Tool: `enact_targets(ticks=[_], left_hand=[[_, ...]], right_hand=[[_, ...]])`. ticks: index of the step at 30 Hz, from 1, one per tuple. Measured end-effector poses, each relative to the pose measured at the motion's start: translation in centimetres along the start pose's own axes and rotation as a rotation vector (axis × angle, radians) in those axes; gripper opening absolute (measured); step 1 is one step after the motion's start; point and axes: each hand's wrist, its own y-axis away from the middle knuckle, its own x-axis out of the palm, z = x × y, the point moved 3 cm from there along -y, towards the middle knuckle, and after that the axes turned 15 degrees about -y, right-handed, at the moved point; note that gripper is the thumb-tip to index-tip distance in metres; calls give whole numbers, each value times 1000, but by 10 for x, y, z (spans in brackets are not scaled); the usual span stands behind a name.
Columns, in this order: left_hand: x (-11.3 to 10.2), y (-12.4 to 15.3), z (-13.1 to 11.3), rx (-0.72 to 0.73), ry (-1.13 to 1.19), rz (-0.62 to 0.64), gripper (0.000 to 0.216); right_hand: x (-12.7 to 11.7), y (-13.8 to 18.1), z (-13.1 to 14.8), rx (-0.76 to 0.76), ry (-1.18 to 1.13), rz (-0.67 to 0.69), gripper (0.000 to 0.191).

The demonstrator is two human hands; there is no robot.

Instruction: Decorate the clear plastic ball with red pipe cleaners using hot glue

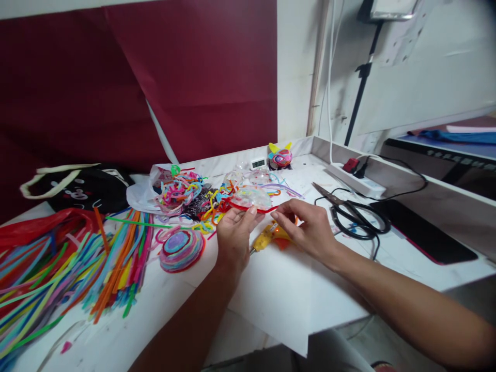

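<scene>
A maroon sheet (201, 67) hangs behind my marbled white table (166, 315). At its left edge, fuzzy pipe cleaners (73, 274) lie across a red plastic bag (50, 225); near the far edge, curly scraps (182, 191) heap against a white bag (141, 194). Over the middle, my left hand (236, 230) grips a clear dome (253, 196) by its rim; my right hand (306, 225) pinches the fuzzy red strip (266, 210) there.

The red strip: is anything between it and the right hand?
Nothing visible: the right hand pinches one end of the red strip. The left hand holds the clear plastic piece; the glue gun lies below, not between.
</scene>
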Motion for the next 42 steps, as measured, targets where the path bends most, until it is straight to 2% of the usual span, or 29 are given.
enact_targets(ticks=[4,8,11,14,18,23,29,42], left_hand=[[0,1,-2,21,-17,-29,23],[2,3,-3,34,-42,-26,25],[2,4,-2,47,-47,-31,24],[2,4,0,51,-58,-34,24],[3,5,2,63,-69,-12,25],[2,4,5,68,-87,-16,26],[2,4,5,63,-106,-20,23],[2,5,7,73,-122,-13,23]], right_hand=[[10,2,-11,433,-354,52,31],[18,2,-18,804,-795,25,42],[21,2,-22,962,-1008,-26,41],[24,4,-25,1044,-1120,-73,39],[26,4,-26,1101,-1209,-86,36],[24,3,-25,1101,-1225,-103,34],[25,3,-25,1040,-1165,-50,35],[18,0,-24,929,-985,-147,28]])
